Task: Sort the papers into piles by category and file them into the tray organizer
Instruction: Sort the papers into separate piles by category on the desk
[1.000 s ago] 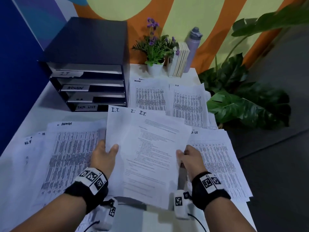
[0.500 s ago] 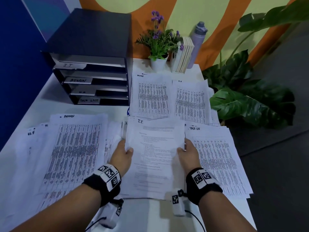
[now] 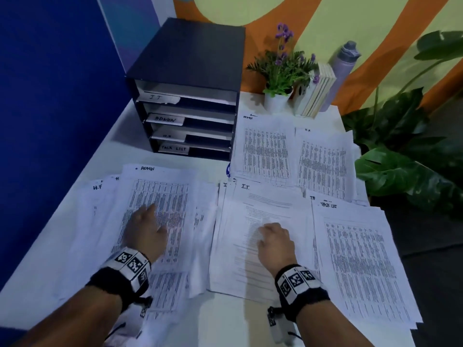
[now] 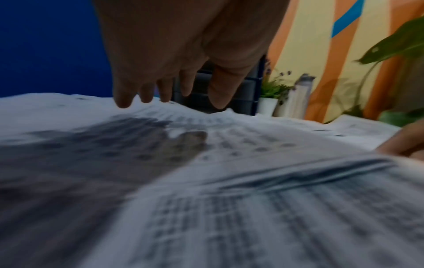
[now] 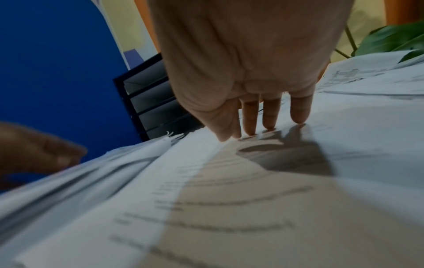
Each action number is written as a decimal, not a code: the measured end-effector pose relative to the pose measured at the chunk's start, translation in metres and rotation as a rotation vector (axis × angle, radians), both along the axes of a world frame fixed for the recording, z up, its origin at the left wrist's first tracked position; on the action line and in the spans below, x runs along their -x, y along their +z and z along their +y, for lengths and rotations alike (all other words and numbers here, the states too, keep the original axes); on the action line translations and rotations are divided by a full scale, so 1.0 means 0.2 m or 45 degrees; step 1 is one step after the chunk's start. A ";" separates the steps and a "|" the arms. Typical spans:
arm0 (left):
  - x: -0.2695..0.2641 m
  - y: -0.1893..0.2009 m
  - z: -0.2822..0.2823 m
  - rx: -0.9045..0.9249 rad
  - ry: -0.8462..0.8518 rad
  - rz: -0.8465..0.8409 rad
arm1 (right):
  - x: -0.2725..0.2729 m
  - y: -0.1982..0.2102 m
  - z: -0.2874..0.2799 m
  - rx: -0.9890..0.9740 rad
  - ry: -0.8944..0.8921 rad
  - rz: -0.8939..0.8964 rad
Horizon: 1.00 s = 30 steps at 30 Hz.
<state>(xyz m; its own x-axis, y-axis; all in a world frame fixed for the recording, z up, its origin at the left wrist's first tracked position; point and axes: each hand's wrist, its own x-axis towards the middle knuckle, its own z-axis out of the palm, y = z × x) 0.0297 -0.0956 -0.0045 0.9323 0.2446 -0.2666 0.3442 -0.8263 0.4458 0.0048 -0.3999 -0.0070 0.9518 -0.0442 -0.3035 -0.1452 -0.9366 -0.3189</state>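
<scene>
A black tray organizer [image 3: 190, 96] with slots labelled I.T., ADMIN, H.R and TASK LIST stands at the back left of the white table [image 3: 75, 186]. The I.T. pile [image 3: 253, 269] lies flat at the front centre. My right hand [image 3: 269, 234] rests on it with straight fingers [image 5: 250, 116] touching the top sheet. My left hand [image 3: 147, 221] hovers open over the ADMIN pile [image 3: 160, 196] on the left, its fingers [image 4: 146, 90] just above the paper. A TASK LIST pile [image 3: 360, 261] lies on the right. ADMIN [image 3: 265, 149] and H.R [image 3: 323, 161] piles lie behind.
A potted purple-flowered plant [image 3: 280, 78], a row of books [image 3: 317, 93] and a grey bottle [image 3: 343, 68] stand at the table's back edge. A large leafy plant [image 3: 406, 151] sits off the right edge. A blue wall [image 3: 50, 96] runs along the left.
The I.T. sheets, held up in both hands before, now lie flat on the table. My left hand let go and moved left over the ADMIN pile; my right hand rests on the I.T. pile.
</scene>
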 end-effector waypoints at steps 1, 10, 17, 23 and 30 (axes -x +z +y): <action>0.01 -0.01 0.08 -0.093 0.049 0.086 | -0.02 0.01 0.03 -0.048 -0.017 -0.015; 0.12 -0.05 0.30 -0.093 -0.005 0.336 | -0.05 0.08 0.56 -0.741 -0.193 0.043; 0.17 -0.07 0.40 0.198 -0.219 0.083 | -0.05 0.06 0.67 -0.875 -0.401 0.097; 0.12 -0.08 0.51 0.335 -0.102 0.015 | -0.10 -0.01 0.60 -0.866 -0.609 0.032; 0.05 0.03 0.45 0.638 -0.052 0.047 | -0.09 0.03 0.52 -1.136 -0.766 -0.074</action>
